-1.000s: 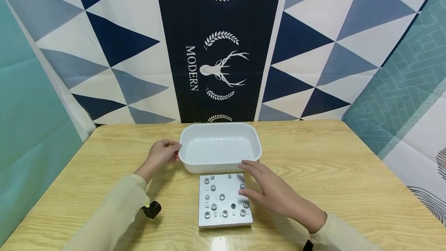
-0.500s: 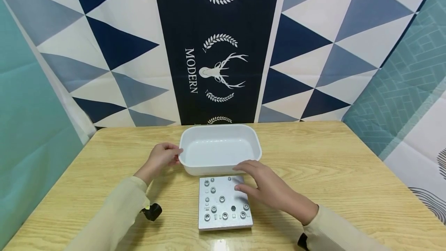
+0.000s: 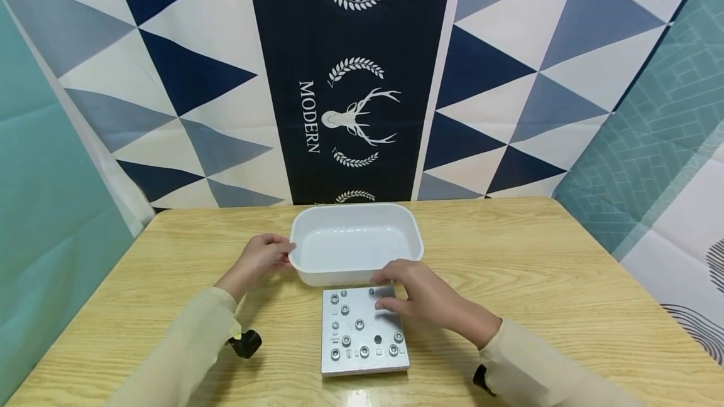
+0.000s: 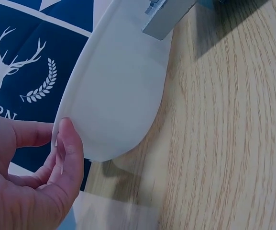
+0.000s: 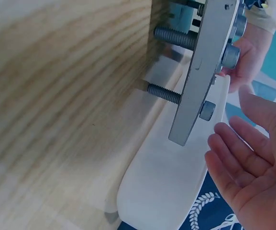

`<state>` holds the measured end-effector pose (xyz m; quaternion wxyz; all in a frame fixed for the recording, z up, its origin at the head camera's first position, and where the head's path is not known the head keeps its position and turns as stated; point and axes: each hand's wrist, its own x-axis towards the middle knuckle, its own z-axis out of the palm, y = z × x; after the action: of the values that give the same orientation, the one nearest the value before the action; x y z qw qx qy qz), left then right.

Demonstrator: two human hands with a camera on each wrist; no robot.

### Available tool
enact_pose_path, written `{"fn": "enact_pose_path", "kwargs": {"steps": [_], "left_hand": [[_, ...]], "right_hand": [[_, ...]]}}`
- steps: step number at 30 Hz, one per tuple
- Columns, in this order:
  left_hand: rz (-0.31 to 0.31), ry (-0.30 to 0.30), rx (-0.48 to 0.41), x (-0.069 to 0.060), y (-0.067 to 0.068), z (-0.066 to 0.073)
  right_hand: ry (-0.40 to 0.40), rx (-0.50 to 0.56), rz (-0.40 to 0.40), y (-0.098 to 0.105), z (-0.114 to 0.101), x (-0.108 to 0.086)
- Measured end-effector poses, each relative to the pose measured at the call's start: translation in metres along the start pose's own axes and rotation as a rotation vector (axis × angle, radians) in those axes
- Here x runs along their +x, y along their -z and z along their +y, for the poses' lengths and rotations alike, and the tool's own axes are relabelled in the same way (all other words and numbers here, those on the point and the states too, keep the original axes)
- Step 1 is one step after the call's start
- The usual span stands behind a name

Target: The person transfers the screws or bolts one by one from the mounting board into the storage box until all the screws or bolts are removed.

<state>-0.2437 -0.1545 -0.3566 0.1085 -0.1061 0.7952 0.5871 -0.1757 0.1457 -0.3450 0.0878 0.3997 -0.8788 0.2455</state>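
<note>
A white rectangular basin (image 3: 356, 247) stands on the table behind a silver metal plate (image 3: 364, 331) fitted with several bolts. At the basin's left end, my left hand (image 3: 260, 262) pinches the rim between thumb and fingers, as the left wrist view also shows with the hand (image 4: 37, 177) at the rim of the basin (image 4: 114, 86). My right hand (image 3: 424, 294) hovers over the plate's back right corner with relaxed fingers, holding nothing. In the right wrist view, bolt shanks stick out beneath the plate (image 5: 197, 72), and the right hand (image 5: 257, 158) is beside it, not touching.
The wooden table (image 3: 509, 256) ends at a patterned cloth backdrop (image 3: 362, 80) behind the basin. Teal cloth (image 3: 51, 174) hangs at the left, and more cloth hangs at the right. A black device is strapped at each wrist.
My right hand has moved left over the plate's back right corner, its fingers a little more bent. The left hand stays at the basin's rim. The head view has shifted slightly.
</note>
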Motion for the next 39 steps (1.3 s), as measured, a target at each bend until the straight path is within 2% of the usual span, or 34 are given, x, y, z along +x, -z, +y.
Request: {"fn": "enact_pose_path", "kwargs": {"steps": [11, 26, 33, 39], "left_hand": [[0.029, 0.017, -0.019, 0.0, 0.0, -0.004], [0.058, 0.026, -0.077, 0.006, -0.006, -0.007], [0.044, 0.034, -0.094, 0.005, -0.006, -0.007], [0.047, 0.038, -0.101, 0.006, -0.006, -0.009]], "right_hand": [[0.004, -0.035, -0.075, -0.003, 0.0, 0.016], [0.086, -0.04, -0.221, 0.0, 0.001, 0.038], [0.128, -0.135, -0.29, 0.0, 0.0, 0.039], [0.207, -0.241, -0.287, -0.004, 0.0, 0.039]]}}
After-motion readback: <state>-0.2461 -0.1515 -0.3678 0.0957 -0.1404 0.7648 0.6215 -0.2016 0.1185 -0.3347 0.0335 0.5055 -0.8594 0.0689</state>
